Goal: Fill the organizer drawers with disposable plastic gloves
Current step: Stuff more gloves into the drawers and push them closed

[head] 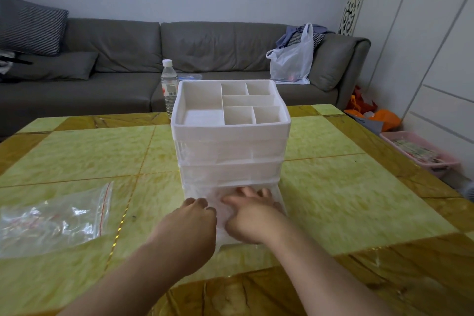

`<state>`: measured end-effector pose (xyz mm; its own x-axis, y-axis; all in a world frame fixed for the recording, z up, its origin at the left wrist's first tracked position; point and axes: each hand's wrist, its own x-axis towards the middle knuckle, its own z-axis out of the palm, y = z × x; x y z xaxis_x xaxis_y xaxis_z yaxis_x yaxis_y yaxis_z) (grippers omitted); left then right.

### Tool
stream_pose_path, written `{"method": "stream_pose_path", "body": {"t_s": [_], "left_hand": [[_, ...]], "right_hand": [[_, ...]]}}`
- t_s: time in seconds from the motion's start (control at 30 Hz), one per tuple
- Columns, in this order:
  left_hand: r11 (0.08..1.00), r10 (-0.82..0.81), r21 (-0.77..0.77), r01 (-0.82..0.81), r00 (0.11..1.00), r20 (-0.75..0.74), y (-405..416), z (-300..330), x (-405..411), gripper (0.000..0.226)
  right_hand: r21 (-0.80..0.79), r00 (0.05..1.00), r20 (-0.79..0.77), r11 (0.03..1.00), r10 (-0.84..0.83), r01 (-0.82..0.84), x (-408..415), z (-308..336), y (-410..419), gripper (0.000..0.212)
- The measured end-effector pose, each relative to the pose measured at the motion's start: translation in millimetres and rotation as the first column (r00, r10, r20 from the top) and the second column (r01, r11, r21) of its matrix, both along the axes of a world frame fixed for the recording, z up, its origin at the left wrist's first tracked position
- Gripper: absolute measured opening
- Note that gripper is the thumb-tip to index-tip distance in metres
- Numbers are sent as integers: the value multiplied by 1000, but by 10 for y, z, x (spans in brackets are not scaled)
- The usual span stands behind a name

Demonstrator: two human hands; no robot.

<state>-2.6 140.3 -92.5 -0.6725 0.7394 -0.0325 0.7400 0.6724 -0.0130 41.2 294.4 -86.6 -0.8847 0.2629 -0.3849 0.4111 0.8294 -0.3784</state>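
Observation:
A white plastic organizer [230, 133] stands in the middle of the table, with divided compartments on top and translucent drawers below. Its bottom drawer [278, 195] is pulled out toward me and holds crumpled clear plastic gloves [205, 194]. My right hand [252, 215] lies flat in the drawer, fingers spread, pressing on the gloves. My left hand [196, 218] is at the drawer's left front corner with fingers curled down; whether it grips gloves or the drawer edge I cannot tell.
A clear zip bag [55, 215] with a red seal line lies on the table at the left. A water bottle [169, 84] stands behind the organizer. Beyond the yellow-green table [346, 187] is a grey sofa [205, 49] with a white plastic bag [295, 59].

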Motion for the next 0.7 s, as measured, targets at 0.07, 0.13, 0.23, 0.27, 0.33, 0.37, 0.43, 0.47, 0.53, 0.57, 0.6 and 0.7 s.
{"method": "stream_pose_path", "body": {"t_s": [0.07, 0.13, 0.23, 0.27, 0.33, 0.37, 0.43, 0.47, 0.53, 0.57, 0.6, 0.7], "left_hand": [[999, -11, -47, 12, 1000, 22, 61, -8, -60, 26], [997, 16, -76, -13, 999, 38, 120, 13, -104, 22], [998, 32, -56, -30, 999, 35, 183, 28, -178, 24], [999, 37, -40, -35, 998, 41, 191, 29, -202, 24], [999, 42, -16, -41, 997, 63, 192, 37, -234, 22], [999, 44, -8, -44, 997, 58, 183, 46, -228, 23], [998, 49, 36, -50, 999, 13, 138, 90, -173, 29], [996, 46, 75, -44, 999, -28, 99, 107, -134, 32], [981, 27, 192, 6, 986, -164, -3, 156, -30, 32], [972, 13, 232, 37, 978, -210, -58, 171, 11, 33], [961, -4, 268, 71, 969, -245, -104, 170, 27, 40], [948, -70, 282, 149, 960, -273, -171, 148, 42, 71]], "right_hand": [[-72, 999, -26, 997, -39, 37, -25, -40, 63, 73], [-122, 994, -79, 991, -72, 62, -37, -68, 108, 65], [-283, 953, -184, 941, -240, 183, -29, -94, 201, 53], [-325, 934, -210, 922, -289, 212, -7, -96, 223, 48], [-317, 917, -259, 923, -305, 218, 44, -82, 260, 45], [-291, 911, -286, 933, -296, 211, 72, -82, 274, 46], [-216, 905, -344, 959, -250, 183, 146, -45, 252, 42], [-145, 900, -380, 974, -215, 171, 179, -15, 239, 38], [45, 887, -447, 987, -116, 152, 241, 54, 218, 30], [126, 877, -475, 981, -73, 150, 273, 96, 205, 29], [180, 866, -498, 972, -40, 148, 290, 130, 199, 29], [203, 864, -503, 975, 25, 90, 327, 161, 114, 34]]}}
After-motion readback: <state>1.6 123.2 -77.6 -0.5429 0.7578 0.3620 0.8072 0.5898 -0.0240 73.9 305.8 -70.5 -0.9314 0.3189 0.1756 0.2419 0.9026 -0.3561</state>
